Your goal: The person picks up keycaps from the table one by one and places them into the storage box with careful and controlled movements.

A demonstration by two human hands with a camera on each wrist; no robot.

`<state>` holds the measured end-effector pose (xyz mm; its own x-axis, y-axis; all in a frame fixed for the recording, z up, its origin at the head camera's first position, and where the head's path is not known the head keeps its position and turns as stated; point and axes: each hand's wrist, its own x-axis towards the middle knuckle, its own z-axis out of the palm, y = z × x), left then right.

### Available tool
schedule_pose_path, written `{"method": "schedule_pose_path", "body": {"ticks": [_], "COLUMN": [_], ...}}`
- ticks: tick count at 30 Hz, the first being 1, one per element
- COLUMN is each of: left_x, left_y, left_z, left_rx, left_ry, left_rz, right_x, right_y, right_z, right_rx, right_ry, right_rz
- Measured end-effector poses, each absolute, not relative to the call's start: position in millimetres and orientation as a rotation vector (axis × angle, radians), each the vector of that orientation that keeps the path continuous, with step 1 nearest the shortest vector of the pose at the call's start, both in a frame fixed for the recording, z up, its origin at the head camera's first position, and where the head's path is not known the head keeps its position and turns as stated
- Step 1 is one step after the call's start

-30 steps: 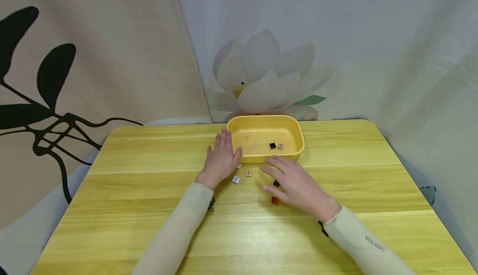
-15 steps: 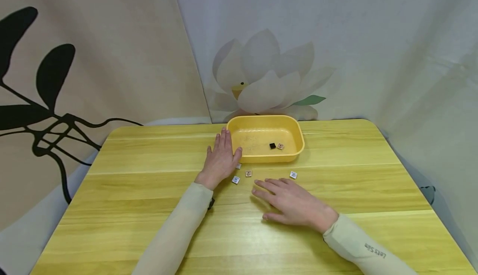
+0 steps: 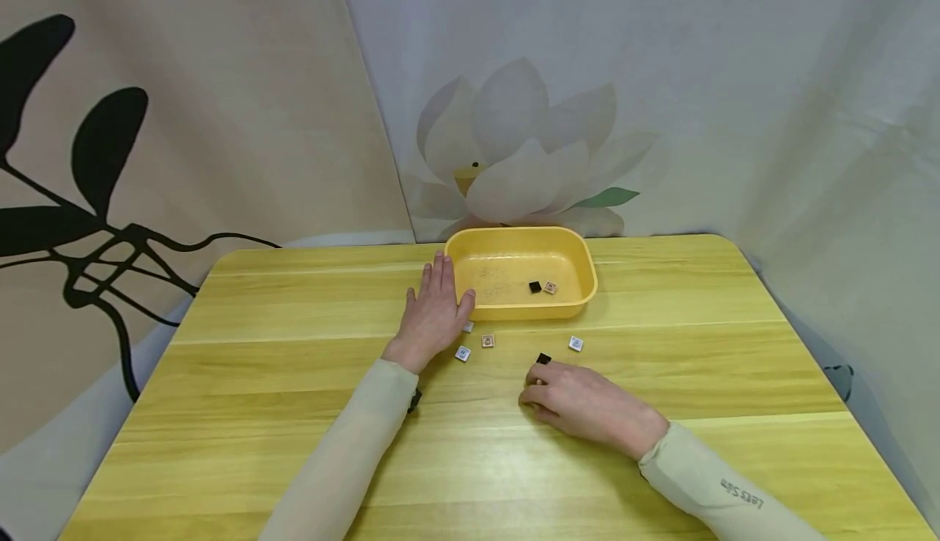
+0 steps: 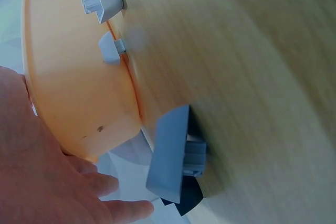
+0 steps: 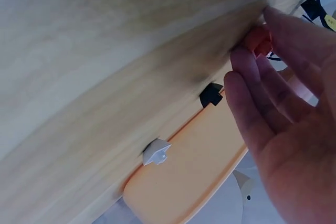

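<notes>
My right hand (image 3: 591,404) is over the table with its fingers curled. In the right wrist view it pinches a red keycap (image 5: 257,39) between thumb and fingers, low against the table. Just beyond its fingers lies a black keycap (image 3: 543,357), and a white keycap (image 3: 576,343) sits farther right. Against the left end of a yellow plastic tray (image 3: 529,312) rests my left hand (image 3: 432,318), fingers straight. Near its thumb are two white keycaps, one (image 3: 463,354) in front and one (image 3: 468,326) partly hidden, plus a pinkish keycap (image 3: 488,341).
Inside the tray are a black keycap (image 3: 534,286) and a pinkish keycap (image 3: 550,287). The wooden table (image 3: 257,410) ends at a printed cloth backdrop (image 3: 661,117) right behind the tray.
My right hand drew back from near the tray toward me, then its spread fingers curled in and pinched the red keycap. My left hand has stayed against the tray.
</notes>
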<state>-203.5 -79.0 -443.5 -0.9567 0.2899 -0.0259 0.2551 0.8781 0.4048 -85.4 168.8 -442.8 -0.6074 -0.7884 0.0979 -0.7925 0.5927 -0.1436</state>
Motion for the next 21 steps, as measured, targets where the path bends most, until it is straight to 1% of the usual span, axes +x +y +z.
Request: {"method": "schedule_pose_path", "body": {"ticks": [13,21], "left_x": [-203.1,-203.3], "left_y": [-78.4,-78.1], "left_z": [-442.0,-442.7], "left_rx": [0.429,0.423], "left_ry": [2.955,2.955], "left_rz": [0.627,0.636], "right_x": [-85.4,-89.3], "right_y": [171.3,173.6], "right_z": [-442.9,-434.6], "right_rx": [1.326,1.217], "right_ry": [-2.772,-2.716], "right_rz": [0.352,0.452]}}
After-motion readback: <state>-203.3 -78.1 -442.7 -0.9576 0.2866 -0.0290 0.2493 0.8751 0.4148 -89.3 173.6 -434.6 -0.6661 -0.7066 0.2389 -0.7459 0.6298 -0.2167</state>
